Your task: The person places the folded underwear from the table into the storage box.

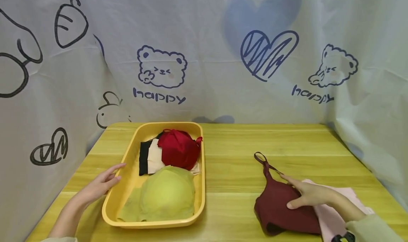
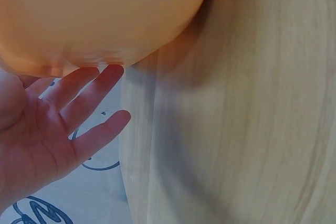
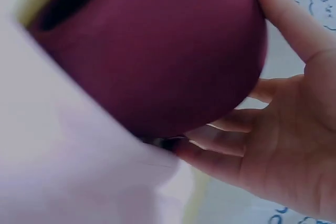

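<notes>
On the right of the table lies a maroon bra [image 1: 287, 206], folded, one strap looping out toward the back. My right hand [image 1: 310, 194] is over its cup, thumb and fingers spread apart. From the right wrist, the maroon cup [image 3: 173, 51] fills much of the view, partly hiding the fingers of the right hand [image 3: 283, 129]. Partly beneath the bra is a pale pink garment [image 1: 331, 217]. At the left, my left hand [image 1: 98, 185] has its fingertips at the side of a yellow tray [image 1: 204, 185]; in the left wrist view its fingers [image 2: 92, 95] are extended by the tray wall.
Inside the tray, a yellow-green bra [image 1: 169, 192] lies at the front. Behind it sit a red bra [image 1: 180, 148], a beige garment [image 1: 155, 157] and a black one [image 1: 143, 157]. A white sheet with drawings [image 1: 210, 86] hangs around the wooden table [image 1: 229, 157].
</notes>
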The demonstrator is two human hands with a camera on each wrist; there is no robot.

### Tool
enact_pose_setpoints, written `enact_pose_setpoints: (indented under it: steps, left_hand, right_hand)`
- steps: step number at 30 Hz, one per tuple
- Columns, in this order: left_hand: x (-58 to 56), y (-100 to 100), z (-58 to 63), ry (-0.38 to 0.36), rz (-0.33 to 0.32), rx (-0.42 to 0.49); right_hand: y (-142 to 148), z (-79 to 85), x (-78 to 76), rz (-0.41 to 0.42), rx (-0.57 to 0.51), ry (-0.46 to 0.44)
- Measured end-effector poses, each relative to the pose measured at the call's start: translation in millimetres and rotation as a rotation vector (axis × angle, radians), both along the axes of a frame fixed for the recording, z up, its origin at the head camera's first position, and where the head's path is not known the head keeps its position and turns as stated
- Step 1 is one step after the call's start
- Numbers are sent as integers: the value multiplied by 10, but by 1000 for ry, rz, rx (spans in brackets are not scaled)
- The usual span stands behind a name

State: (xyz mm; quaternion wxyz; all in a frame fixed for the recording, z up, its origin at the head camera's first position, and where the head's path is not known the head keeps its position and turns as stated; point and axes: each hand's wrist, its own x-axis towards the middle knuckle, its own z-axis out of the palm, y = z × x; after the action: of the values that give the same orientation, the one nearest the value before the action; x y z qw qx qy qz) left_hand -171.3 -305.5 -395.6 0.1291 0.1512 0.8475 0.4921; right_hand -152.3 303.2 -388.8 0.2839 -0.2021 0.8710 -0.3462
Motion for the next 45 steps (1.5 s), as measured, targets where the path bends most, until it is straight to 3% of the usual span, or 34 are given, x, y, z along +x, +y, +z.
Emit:
enact_pose_setpoints:
  steps: [12, 25, 27, 33, 37, 41, 45]
  left_hand:
    - [-2, 8, 2, -5, 14, -17]
    - [3, 7, 4, 24, 13, -15]
    - [0, 9, 5, 25, 11, -16]
    - [-9, 13, 9, 11, 9, -18]
    - [-4, 10, 5, 8, 12, -18]
    - [2, 6, 2, 1, 12, -20]
    - [-3, 5, 10, -3, 17, -24]
  right_hand:
    - [-79, -135, -71, -103, -48, -101]
    - [-158, -217, -85, -168, -139, -92]
    - [-160, -226, -76, -152, -155, -62]
    - [-155, -269, -71, -42, -194, 142]
    - [-176, -293, -53, -23, -211, 264]
    - [-219, -306, -23, -33, -240, 293]
    - [-258, -297, -20, -29, -313, 249]
